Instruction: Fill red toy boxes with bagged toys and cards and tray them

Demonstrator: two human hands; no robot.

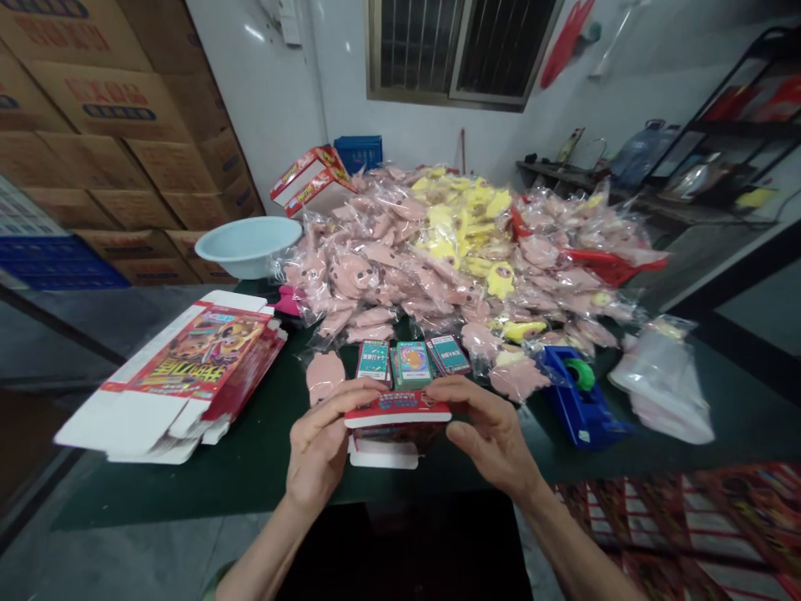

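Observation:
A small red printed cardboard box point(398, 406) lies between my two hands near the table's front edge, a white flap sticking out toward me. My left hand point(322, 438) has its fingers along the box's left end. At the right end, my right hand point(491, 434) grips with its fingers on top and its thumb lower down. Just behind the box are stacks of cards: a teal-faced stack point(374, 361), a middle stack with an orange picture point(414, 364) and a tilted stack point(448, 355). A pink bagged toy point(325, 377) lies beside my left hand.
A large heap of bagged pink toys point(400, 280) and yellow toys point(463, 217) covers the table's back. Flattened red boxes point(193, 351) and a pale blue basin point(249, 242) stand left. A blue tape dispenser point(579, 405) and plastic bags point(667, 376) lie right.

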